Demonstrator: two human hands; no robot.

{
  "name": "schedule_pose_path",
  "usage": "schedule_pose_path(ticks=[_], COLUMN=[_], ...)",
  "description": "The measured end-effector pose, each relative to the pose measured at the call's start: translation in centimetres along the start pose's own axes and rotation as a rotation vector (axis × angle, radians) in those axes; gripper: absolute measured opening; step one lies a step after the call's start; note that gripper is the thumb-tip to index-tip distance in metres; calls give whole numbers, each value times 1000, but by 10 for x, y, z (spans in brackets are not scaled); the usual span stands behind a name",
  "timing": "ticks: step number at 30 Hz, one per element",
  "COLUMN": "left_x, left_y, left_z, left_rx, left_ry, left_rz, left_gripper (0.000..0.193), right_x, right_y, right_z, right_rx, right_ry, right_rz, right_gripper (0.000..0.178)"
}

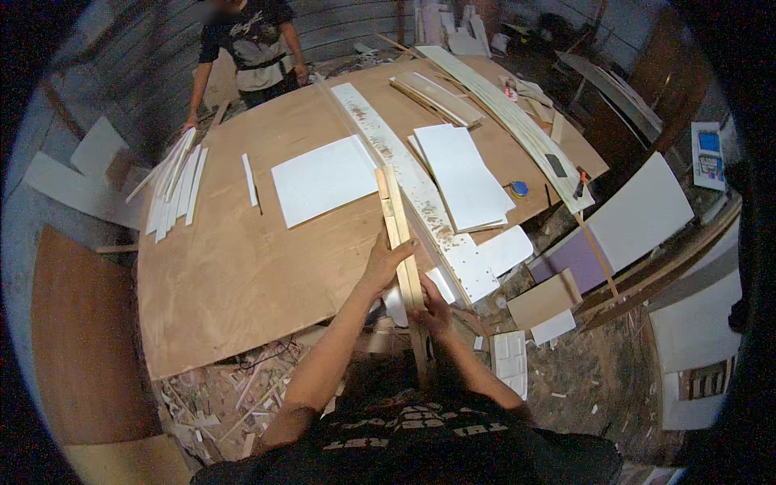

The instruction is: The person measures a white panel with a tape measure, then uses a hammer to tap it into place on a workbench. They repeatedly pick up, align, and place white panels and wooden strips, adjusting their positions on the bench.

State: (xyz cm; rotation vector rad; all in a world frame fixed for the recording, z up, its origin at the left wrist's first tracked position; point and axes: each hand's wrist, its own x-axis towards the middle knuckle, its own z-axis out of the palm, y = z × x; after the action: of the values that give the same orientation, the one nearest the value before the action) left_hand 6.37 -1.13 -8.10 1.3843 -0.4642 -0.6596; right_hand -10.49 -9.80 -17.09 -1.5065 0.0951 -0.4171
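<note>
at table edge, both hands point(386, 260) point(432, 311) around wooden strip point(398, 226)

Both hands point(386, 263) on wooden strip point(398, 226)

Tabletop: big brown plywood sheet point(242, 267), dimly lit.
Floor: dirt point(598, 380), strewn with offcuts point(222, 404).
Surroundings: white panels point(643, 214) leaning at right; dark wall point(121, 73) behind.

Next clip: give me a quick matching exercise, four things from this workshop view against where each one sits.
Things:
1. wooden strip
2. white square panel
3. tape measure
4. bundle of white strips

Places:
A. table's left edge, near the other person's hand
B. held in both hands
C. flat at the table's middle
D. table's right edge

Pairs: 1-B, 2-C, 3-D, 4-A
</note>
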Motion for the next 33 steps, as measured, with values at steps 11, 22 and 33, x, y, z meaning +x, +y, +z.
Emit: schedule_pose_path(ticks=[11,22,33], left_x=[4,57,293], left_y=[-11,3,-65], left_z=[-12,9,-81], left_rx=[-73,-66,909], left_ry=[242,556,572], left_rz=[-39,-81,176], left_gripper=[77,91,63], right_x=[-23,28,90], right_y=[-16,-91,-76], right_z=[0,-35,-236], right_rx=[-215,-681,-588], right_ry=[-177,-88,153], right_rz=[403,300,234], right_gripper=[109,75,53])
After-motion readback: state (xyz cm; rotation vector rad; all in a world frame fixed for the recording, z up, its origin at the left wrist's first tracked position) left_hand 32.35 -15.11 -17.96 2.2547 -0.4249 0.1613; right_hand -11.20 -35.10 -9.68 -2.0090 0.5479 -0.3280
